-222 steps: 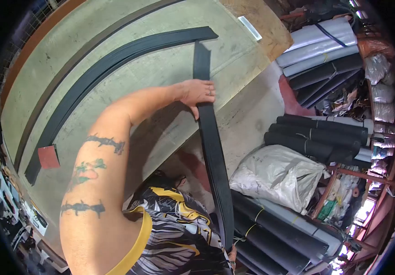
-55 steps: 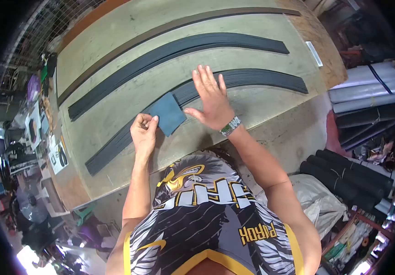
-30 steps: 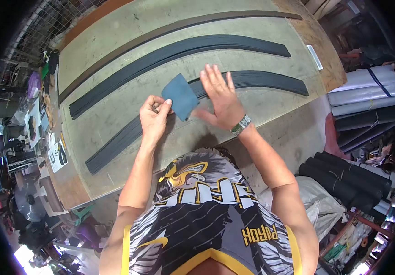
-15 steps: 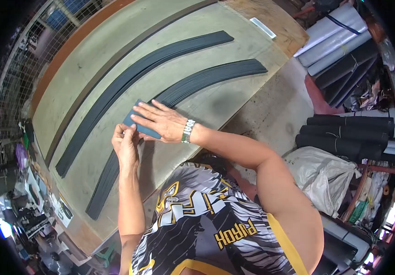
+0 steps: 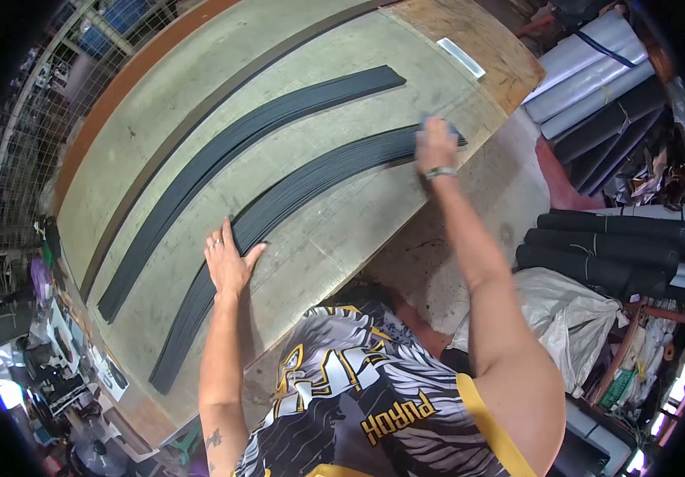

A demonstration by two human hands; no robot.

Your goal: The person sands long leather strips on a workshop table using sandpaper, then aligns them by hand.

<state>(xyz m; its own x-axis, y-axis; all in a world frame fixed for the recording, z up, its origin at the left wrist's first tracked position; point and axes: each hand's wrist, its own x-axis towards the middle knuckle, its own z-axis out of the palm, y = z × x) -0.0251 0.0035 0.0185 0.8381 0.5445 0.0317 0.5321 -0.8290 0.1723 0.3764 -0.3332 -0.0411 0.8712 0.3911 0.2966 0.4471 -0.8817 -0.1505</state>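
A bundle of long dark strips [image 5: 323, 171] lies on the worktable, nearest my body. My left hand [image 5: 227, 258] rests across its middle, fingers stretched and thumb apart, pressing on the strips. Over the bundle's right end is my right hand [image 5: 438, 147], smeared by motion. It holds a dark blue rectangular piece [image 5: 426, 121], largely covered by the fingers. Farther across the table lies a second bundle of dark strips [image 5: 223, 155], which neither hand touches.
The pale worktable [image 5: 311, 246] has a long brown bar [image 5: 176, 139] lying beyond the bundles. A white bar [image 5: 462, 58] sits at its right end. Rolls of dark material [image 5: 597, 242] and a white sack [image 5: 565, 318] are to the right.
My right hand has swept rightward with the blue piece, from mid-bundle to the right end. My left hand has let go of the piece's edge and now lies spread on the strips.
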